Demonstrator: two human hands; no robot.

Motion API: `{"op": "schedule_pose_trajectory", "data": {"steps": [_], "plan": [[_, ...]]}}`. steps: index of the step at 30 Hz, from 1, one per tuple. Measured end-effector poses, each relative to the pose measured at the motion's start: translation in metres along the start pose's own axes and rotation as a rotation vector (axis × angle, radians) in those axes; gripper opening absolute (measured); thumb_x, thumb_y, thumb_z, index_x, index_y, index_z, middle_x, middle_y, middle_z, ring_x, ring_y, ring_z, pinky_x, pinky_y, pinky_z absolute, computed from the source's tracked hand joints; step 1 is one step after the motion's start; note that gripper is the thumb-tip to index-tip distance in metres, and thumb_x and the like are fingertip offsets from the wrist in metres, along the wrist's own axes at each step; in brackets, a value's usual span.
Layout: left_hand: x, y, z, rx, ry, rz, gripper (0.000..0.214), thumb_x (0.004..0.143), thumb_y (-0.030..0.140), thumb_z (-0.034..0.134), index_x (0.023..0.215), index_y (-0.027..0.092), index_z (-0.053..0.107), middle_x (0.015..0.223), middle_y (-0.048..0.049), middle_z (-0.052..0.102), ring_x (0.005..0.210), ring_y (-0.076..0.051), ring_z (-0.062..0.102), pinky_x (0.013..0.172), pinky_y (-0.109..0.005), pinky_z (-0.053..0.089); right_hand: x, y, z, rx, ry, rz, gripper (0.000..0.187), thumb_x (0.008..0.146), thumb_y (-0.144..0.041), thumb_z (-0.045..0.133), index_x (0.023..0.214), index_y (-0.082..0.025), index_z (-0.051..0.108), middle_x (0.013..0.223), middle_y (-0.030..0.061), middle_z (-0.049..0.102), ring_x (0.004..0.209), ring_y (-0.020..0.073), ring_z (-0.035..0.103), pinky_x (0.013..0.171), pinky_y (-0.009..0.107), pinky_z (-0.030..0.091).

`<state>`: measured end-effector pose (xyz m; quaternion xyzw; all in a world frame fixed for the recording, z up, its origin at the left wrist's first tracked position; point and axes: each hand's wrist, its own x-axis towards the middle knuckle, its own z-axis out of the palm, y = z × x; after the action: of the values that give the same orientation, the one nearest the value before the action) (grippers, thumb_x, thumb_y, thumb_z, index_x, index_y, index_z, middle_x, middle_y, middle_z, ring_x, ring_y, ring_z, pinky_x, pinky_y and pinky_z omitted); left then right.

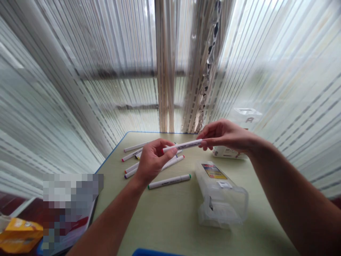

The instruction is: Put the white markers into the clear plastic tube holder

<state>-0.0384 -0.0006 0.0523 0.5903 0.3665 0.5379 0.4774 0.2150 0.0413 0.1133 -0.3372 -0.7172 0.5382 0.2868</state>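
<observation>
A white marker pen point(186, 144) with a red end is held level above the table between both hands. My left hand point(154, 156) pinches its red end between thumb and fingers. The other end sits in the fingertips of my right hand point(220, 134). Below and around my left hand lie several white markers with coloured ends, partly hidden by it. One green-ended marker point(169, 181) rests apart, nearer to me. To its right a clear plastic case point(222, 195) lies on its side, a colourful label on its upper face.
The pale table point(160, 220) has a blue edge. A clear container with a handle point(243, 119) stands behind my right hand. At lower left are a pixelated area, a dark-edged flat object and a yellow packet point(20, 233). String curtains point(119, 53) hang behind the table.
</observation>
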Motion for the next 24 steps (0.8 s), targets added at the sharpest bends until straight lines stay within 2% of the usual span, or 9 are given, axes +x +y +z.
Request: {"op": "schedule_pose_trajectory", "data": {"steps": [15,24], "plan": [[0.0002,0.0007,-0.0003,0.039,0.000,0.021,0.022,0.081,0.036,0.072,0.081,0.014,0.067,0.053,0.0055,0.049,0.046,-0.005,0.039,0.043,-0.019,0.028,-0.0009,-0.0014,0.0009,-0.035,-0.004,0.008,0.025,0.070,-0.033,0.084,0.088,-0.016,0.076,0.074,0.0029,0.073,0.064,0.0121,0.063,0.061,0.026,0.050],[-0.0006,0.0017,0.0007,0.051,0.005,-0.018,0.028,0.075,0.038,0.078,0.084,0.013,0.068,0.058,0.0049,0.050,0.047,-0.005,0.035,0.042,-0.018,0.024,-0.0013,-0.0024,0.0017,-0.031,0.015,-0.003,0.026,0.071,-0.034,0.083,0.088,-0.015,0.076,0.073,0.0028,0.073,0.062,0.0111,0.063,0.059,0.024,0.052]]}}
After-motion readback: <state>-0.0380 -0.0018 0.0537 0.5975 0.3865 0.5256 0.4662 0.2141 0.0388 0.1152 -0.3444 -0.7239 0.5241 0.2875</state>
